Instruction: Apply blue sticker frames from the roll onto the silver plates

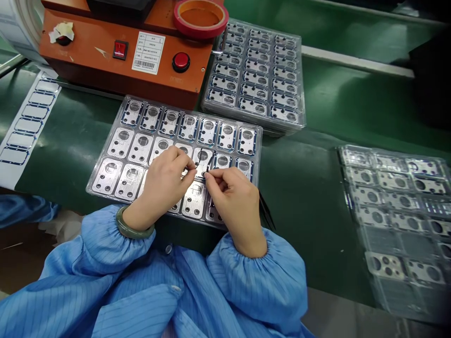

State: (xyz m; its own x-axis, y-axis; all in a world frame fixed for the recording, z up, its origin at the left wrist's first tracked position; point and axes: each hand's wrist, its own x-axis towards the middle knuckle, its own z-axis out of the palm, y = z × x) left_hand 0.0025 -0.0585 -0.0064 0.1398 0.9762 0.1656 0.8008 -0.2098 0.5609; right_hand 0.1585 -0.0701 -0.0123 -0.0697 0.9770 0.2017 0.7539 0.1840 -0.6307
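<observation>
A thin dark adhesive frame (212, 159) is held over a metal plate (202, 162) in the middle row of a clear plastic tray (92, 180). My left hand (168, 180) pinches it at its left side, thumb and forefinger closed. My right hand (236, 195) is closed too, pinching the frame's lower right corner. Dark tweezers (267, 211) stick out from behind my right hand; its palm hides how they are held. Plates along the top row and at the right of the middle row carry dark blue frames. My hands hide several plates.
At the left lies a backing strip (7, 174) with several blue-edged frames. Behind the tray stands an orange machine (102, 70) with red buttons and a red tape roll (200, 30) on top. Stacked trays (299, 94) sit behind; another tray (382, 241) of plates lies at right.
</observation>
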